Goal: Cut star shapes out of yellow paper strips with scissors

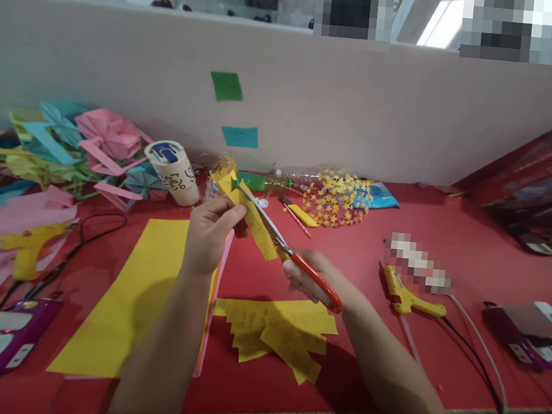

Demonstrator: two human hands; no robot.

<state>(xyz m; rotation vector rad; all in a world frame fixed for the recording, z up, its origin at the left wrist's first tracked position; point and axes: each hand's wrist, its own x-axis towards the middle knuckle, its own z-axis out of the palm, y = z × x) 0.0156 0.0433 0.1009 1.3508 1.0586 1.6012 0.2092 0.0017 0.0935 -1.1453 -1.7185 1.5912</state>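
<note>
Pinched in my left hand [213,230] is a strip of yellow paper [260,234], raised over the red table. My right hand [311,271] grips a pair of scissors [315,280] with red handles, whose blades lie along the strip and point to the upper left. Whether the blades are parted is hard to make out. Below my hands lies a fanned heap of yellow paper pieces [270,329]. A large yellow sheet [117,303] is under and beside my left forearm, on top of other coloured sheets.
Folded paper shapes [108,134] and a white cup [175,175] stand at the back left. Yellow glue guns lie left [33,247] and right [406,299], with cords. A yellow cutter [304,216] and star-patterned clear plastic [337,196] lie near the wall [285,105].
</note>
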